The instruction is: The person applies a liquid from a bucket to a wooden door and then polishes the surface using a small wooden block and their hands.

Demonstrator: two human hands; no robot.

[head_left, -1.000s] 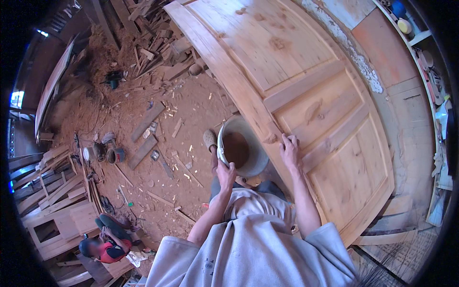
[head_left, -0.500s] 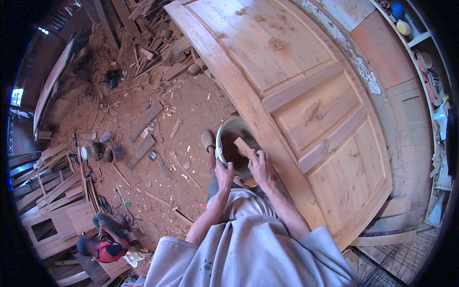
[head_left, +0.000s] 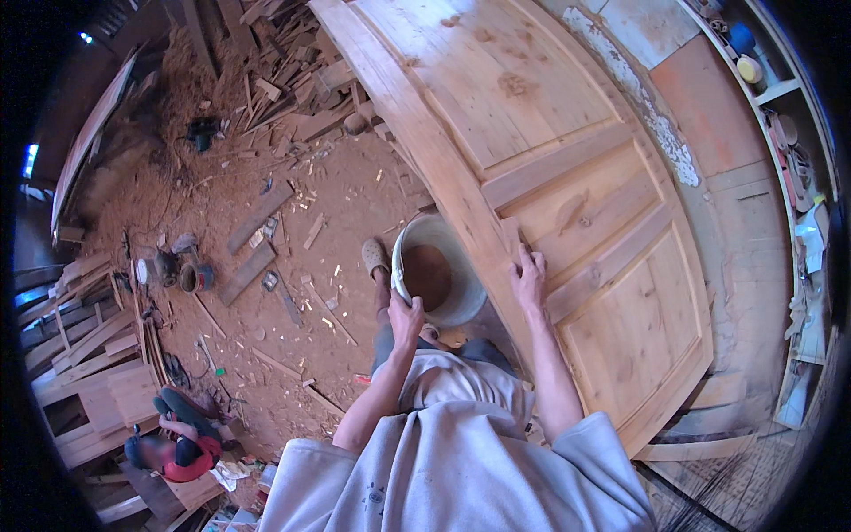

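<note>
My left hand (head_left: 406, 317) is closed on the near left rim of a white bucket (head_left: 467, 282). The bucket has brown stuff (head_left: 427, 277) at its bottom; whether it is powder or liquid I cannot tell. In my right hand (head_left: 529, 273) is a small flat wooden piece (head_left: 511, 232), pinched in the fingers. That piece is over the left part of a large panelled wooden door (head_left: 612, 310), apparently against its surface. The door lies flat to the right of the bucket, with darker brown patches on its panels.
Shelves (head_left: 780, 93) with tools run along the far right. Wood offcuts (head_left: 315, 89) are heaped at the back, and chips and loose boards (head_left: 259, 215) litter the dirt floor. A person in red (head_left: 191, 457) sits at lower left beside stacked timber (head_left: 97, 355).
My right hand has moved from above the bucket's mouth rightward onto the door, taking the wooden piece along. My left hand stays on the bucket rim, and the bucket's inside is now uncovered.
</note>
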